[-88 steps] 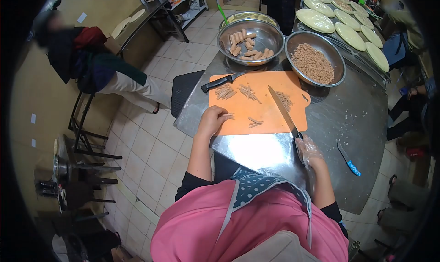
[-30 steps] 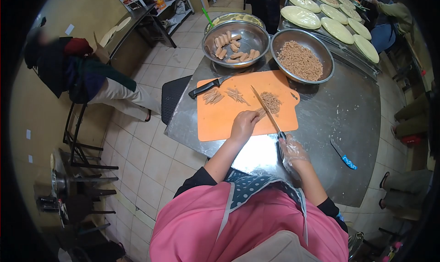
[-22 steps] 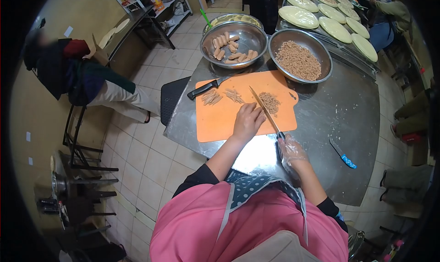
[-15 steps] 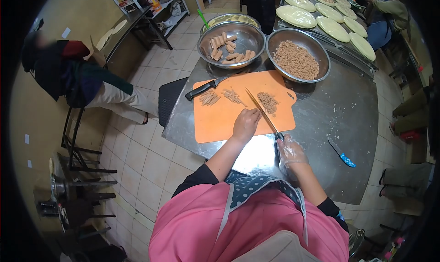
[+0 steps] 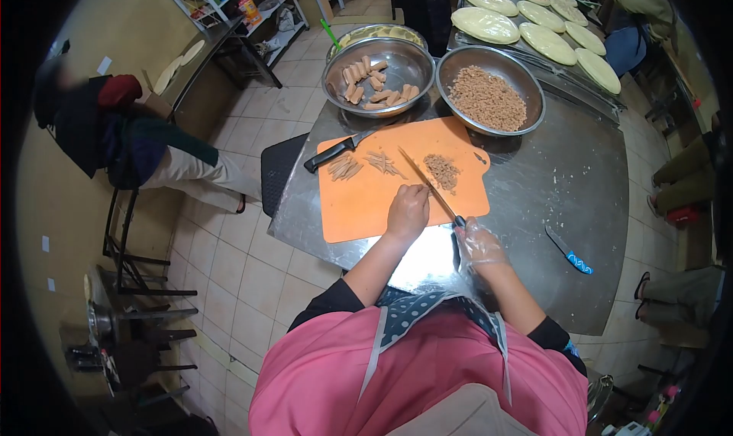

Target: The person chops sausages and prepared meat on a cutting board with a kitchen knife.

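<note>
An orange cutting board point(image 5: 359, 218) lies on the metal table. My right hand point(image 5: 482, 245), in a clear plastic glove, grips the dark handle of a long knife point(image 5: 429, 178), whose blade slants up and left over the board. Curled fingers of my left hand point(image 5: 409, 208) are by the blade's near part; anything inside them is hidden. Small diced brown pieces point(image 5: 442, 173) lie right of the blade. To its left are two groups of thin strips point(image 5: 346, 168). A black-handled knife point(image 5: 330, 153) rests across the board's upper left edge.
Behind the board stand a metal bowl of sausage chunks point(image 5: 379, 77) and a bowl of diced pieces point(image 5: 489, 98). A blue-handled knife point(image 5: 569, 251) lies at right. Pale oval platters point(image 5: 548, 43) are at the back right. One person point(image 5: 145, 142) stands at left; others are at right.
The view has shifted slightly. The knife blade's tip has swung a little to the left, away from the diced pieces. Both hands keep nearly the same positions.
</note>
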The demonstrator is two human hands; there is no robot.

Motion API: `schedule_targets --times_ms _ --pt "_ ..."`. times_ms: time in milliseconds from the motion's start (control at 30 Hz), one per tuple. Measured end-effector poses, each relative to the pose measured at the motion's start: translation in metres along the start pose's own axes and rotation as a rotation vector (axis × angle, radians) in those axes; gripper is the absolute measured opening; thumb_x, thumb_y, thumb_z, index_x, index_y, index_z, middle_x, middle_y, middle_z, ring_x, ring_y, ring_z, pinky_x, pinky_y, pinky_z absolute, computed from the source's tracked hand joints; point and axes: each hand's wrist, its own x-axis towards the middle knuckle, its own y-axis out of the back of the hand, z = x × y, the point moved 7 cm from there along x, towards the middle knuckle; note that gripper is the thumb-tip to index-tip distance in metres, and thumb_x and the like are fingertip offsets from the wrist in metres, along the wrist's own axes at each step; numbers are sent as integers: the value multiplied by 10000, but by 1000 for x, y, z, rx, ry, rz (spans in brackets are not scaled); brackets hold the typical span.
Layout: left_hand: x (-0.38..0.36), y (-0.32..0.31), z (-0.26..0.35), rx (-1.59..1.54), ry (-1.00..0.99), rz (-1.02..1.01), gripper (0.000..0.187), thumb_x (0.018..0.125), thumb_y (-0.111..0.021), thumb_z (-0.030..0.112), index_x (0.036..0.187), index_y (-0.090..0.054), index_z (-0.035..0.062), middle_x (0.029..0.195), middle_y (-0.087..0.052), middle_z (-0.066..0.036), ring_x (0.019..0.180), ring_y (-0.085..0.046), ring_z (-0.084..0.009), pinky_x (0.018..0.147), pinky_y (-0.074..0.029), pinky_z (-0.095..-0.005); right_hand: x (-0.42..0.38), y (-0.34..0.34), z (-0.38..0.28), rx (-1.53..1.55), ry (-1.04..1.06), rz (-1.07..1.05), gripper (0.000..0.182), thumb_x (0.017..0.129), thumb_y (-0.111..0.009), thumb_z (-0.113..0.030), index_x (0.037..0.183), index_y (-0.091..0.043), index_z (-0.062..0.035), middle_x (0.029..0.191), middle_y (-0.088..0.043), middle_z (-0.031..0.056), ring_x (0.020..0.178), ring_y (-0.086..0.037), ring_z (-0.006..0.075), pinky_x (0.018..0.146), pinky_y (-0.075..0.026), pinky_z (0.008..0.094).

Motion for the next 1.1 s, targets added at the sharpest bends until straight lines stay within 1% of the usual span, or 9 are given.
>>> schedule_targets --times_ms 200,367,433,500,600,800,900,967,1100 --pt "0 -6 -4 18 18 -61 90 734 -573 24 792 -630 -16 802 -616 -127 756 -547 -301 666 -462 -370 -17 -8 2 -117 -91 -14 357 895 -367 -344 1009 -442 -14 855 -600 263 831 -583 421 752 -445 500" --pt "0 1 -3 -16 26 18 54 731 -588 28 764 -607 -10 738 -599 -130 713 -537 -300 655 -453 -380 4 -5 -3 55 16 -9 345 894 -364 -344 1007 -436 -26 852 -607 251 841 -586 411 754 -440 503" --pt "1 1 -4 -21 32 3 51 732 -586 27 763 -603 -10 743 -599 -133 714 -536 -303 655 -451 -382 -7 -1 -7 12 63 11 348 892 -367 -344 996 -436 -19 855 -608 251 846 -584 410 752 -439 498" --pt "0 2 -6 -24 51 -14 49 733 -584 26 762 -600 -10 748 -600 -135 716 -536 -306 654 -450 -384 -22 -4 -4 -114 -80 -51 356 891 -372 -346 988 -442 -11 860 -603 258 848 -578 418 751 -441 487" --pt "-3 -1 -5 6 52 -66 41 758 -557 34 742 -576 1 772 -582 -115 772 -527 -297 671 -467 -376 -15 -19 4 -93 -103 -26 362 892 -373 -348 998 -441 -9 860 -601 261 851 -578 416 754 -440 484" --pt "-3 7 -3 -36 9 52 30 740 -556 21 742 -576 -1 794 -583 -124 779 -533 -301 681 -470 -379 -9 -9 -7 -24 -13 -31 346 893 -376 -331 1021 -429 -13 855 -604 262 844 -582 421 745 -438 504" --pt "-5 6 -5 -14 51 0 45 726 -579 20 744 -606 -11 767 -604 -139 732 -546 -315 665 -458 -384 -30 -10 -10 -96 -64 -41 338 893 -380 -324 1008 -435 -10 852 -603 265 833 -581 427 738 -440 506" --pt "-5 3 -5 4 71 -59 32 738 -553 16 741 -579 0 799 -584 -125 788 -531 -298 684 -467 -380 -28 -16 -8 -84 -91 -49 331 895 -379 -318 1000 -439 -11 846 -603 266 827 -583 427 736 -441 507" --pt "-4 6 -4 -2 59 -19 38 728 -579 27 726 -593 -9 771 -601 -138 726 -539 -314 665 -454 -386 -6 -22 -6 -19 -52 -16 333 893 -377 -320 1004 -437 -12 835 -601 269 830 -582 427 739 -442 501"
